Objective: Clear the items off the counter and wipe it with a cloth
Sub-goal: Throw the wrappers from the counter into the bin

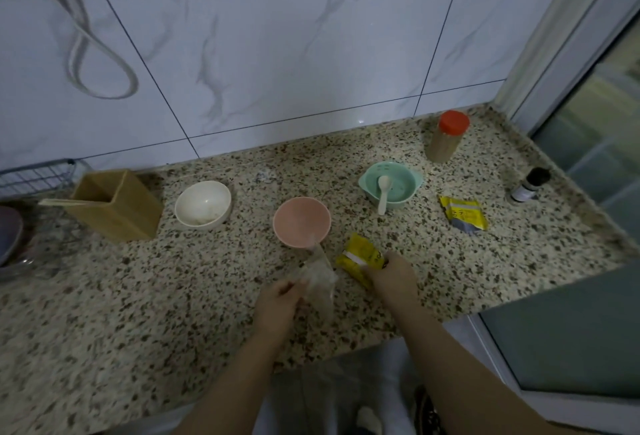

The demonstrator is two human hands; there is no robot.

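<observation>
1. Left hand [277, 299] pinches a crumpled clear plastic wrapper [317, 278], lifted just off the tabletop [138, 296], close in front of the pink bowl [301, 221].
2. Right hand [393, 273] lies over the near end of a yellow packet [360, 258], fingers curled onto it. Looks like a grip clamped on it; fingertips are partly hidden, so not certain.
3. Wrapper: likely near weightless, limp and crinkly. It will flop, so bunching it in the fist beats an edge pinch.
4. Yellow packet: probably thin foil or plastic, light and slick. Take it across the flat faces or by the crimped end; if it is open, keep that end up so nothing spills.
5. Second yellow packet [464, 214] lies flat near the right edge, well apart from both hands. Same handling.
6. White bowl [202, 204], pink bowl and green bowl [389, 185] with a spoon [382, 192] in it all look like rigid light plastic. Take them by the rim. Residue shows in the white one, so keep it level.
7. Jar with the red lid [446, 136] and the small dark bottle [530, 185] stand upright at the far right. Both are rigid; wrap the body, not the cap.
8. Wooden box [114, 206] at the left is stiff and bulkier. Two hands may be better.
9. No cloth in sight.
</observation>
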